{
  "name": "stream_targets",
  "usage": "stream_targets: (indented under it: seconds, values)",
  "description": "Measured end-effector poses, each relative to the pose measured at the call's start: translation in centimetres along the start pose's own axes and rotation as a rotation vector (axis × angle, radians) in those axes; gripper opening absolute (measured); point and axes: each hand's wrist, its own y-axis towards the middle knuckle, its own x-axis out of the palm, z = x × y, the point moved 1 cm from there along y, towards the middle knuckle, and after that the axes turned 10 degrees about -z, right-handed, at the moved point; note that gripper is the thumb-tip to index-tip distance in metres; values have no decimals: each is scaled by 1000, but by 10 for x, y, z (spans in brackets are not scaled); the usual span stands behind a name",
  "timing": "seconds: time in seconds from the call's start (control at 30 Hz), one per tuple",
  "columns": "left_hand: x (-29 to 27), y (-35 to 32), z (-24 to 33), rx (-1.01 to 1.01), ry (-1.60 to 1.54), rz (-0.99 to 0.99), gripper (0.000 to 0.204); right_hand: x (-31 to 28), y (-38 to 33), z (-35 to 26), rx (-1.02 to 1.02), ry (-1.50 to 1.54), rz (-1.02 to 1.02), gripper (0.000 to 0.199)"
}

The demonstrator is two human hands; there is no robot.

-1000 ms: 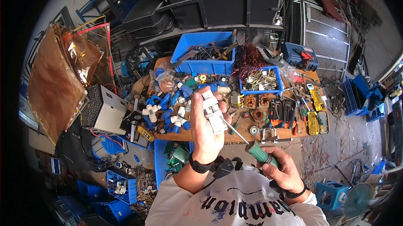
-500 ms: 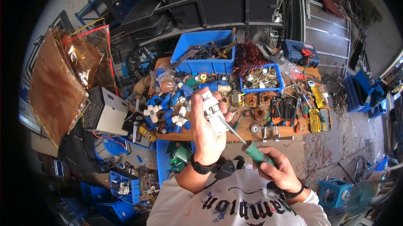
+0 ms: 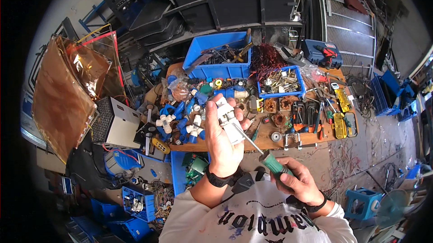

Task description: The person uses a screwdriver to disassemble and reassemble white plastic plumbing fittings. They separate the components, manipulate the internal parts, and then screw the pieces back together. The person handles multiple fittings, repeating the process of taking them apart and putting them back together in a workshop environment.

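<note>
Cradling a white plastic block [image 3: 230,127], boxy, stepped and matte, the left hand [image 3: 221,149] has its grip closed around it, thumb along one side, fingers curled at the other. The right hand [image 3: 302,184] has its grip wrapped around a screwdriver [image 3: 275,164]: ribbed green handle, slim straight metal shaft slanting up to the block's lower right side. Cannot tell how the tip seats. Block is held over the near part of the brown wooden tabletop [image 3: 266,144]. Left of the block: heaped pipe fittings [image 3: 180,122], rounded blue and white plastic. Beyond the block: large blue bin [image 3: 222,71], rigid and straight-walled, with dark tools inside. Beyond and right of the block: shallow blue crate [image 3: 283,94] of loose metal pieces; wiry, dark-red tangle [image 3: 267,60].
</note>
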Motion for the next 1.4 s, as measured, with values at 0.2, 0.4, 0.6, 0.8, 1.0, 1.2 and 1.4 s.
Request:
stream_targets:
  seconds: [0.2, 0.4, 0.6, 0.8, 1.0, 1.2, 1.4]
  values:
    - [-1, -2, 1, 31, -5, -19, 30, 2, 2, -2, 27, 296, -4, 44]
    - [-2, -3, 2, 47, -36, -39, 29, -1, 2, 2, 7, 448, -106, 40]
    - [-2, -4, -1, 41, -42, -6, 27, -1, 2, 4, 13, 369, -69, 40]
    - [1, -4, -2, 79, -11, 23, 29, 0, 4, -1, 35, 464, -92, 40]
    - [1, -4, -2, 139, 37, 20, 31, -3, 9, -2, 113, 661, -154, 42]
    - [-1, -2, -1, 155, 55, 10, 33, 3, 8, -15, -9, -181, 89, 42]
    - [-4, 1, 0, 196, 74, -5, 32, 0, 11, -20, -107, -506, 168, 40]
